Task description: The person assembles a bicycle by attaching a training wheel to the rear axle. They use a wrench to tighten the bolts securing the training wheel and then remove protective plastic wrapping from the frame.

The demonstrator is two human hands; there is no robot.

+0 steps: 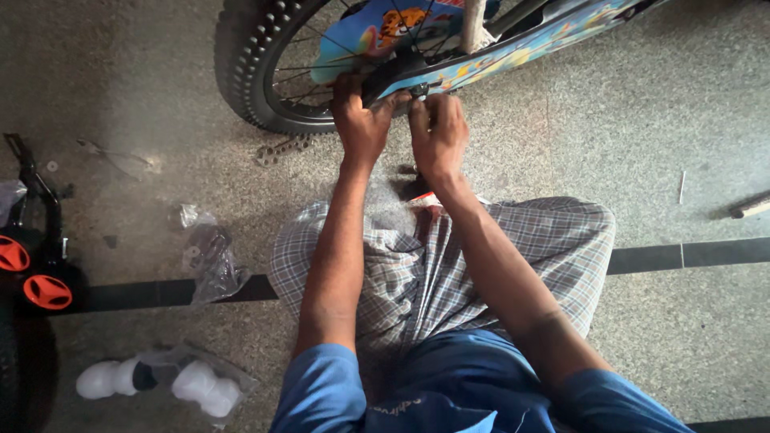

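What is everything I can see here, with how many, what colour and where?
bicycle wheel: one, black knobbly tyre, top left
bicycle frame: one, blue with cartoon pictures, top centre
training wheels: two, black with orange hubs, left edge
clear plastic bag: one, crumpled, floor left of the knee
white grips in a bag: a few, bottom left
stick: one, right edge
floor: grey speckled stone with dark stripes
left hand: one, at the wheel hub
right hand: one, fingers pinched by the hub

You sit on a speckled stone floor [626, 136], a bicycle assembly spot: small knobby-tyred wheel [257, 72], orange-hubbed training wheels [36, 277], clear plastic part bags [210, 258].
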